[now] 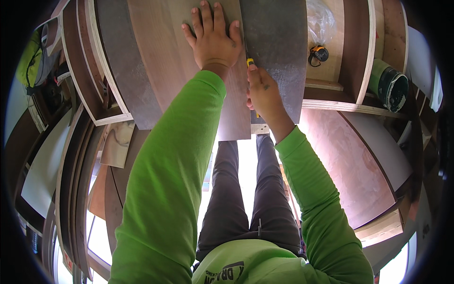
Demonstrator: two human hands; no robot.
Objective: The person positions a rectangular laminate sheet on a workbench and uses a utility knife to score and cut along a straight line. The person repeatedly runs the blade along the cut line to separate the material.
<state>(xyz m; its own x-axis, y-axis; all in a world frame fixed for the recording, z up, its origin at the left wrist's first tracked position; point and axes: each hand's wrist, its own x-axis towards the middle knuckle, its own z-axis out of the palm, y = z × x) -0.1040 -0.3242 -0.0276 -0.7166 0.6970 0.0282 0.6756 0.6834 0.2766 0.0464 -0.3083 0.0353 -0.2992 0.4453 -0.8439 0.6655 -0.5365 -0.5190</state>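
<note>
My left hand (213, 41) lies flat with its fingers spread on a brown wood-grain sheet (165, 57). Just right of it, my right hand (266, 97) is closed round a yellow utility knife (250, 62). The knife's front end points away from me, along the sheet's right edge. Most of its handle is hidden in my fist, with a bit of yellow showing below. Under the wood-grain sheet is a dark grey board (279, 57), bare on both sides of it. The blade itself is too small to make out clearly.
Right of the board, an open wooden frame (352, 52) holds a black and orange tape measure (319, 54) and clear plastic wrap (320, 21). A green-and-dark can (392, 87) stands farther right. Panels (80, 189) lean at the left; a pinkish sheet (350, 165) lies at the right.
</note>
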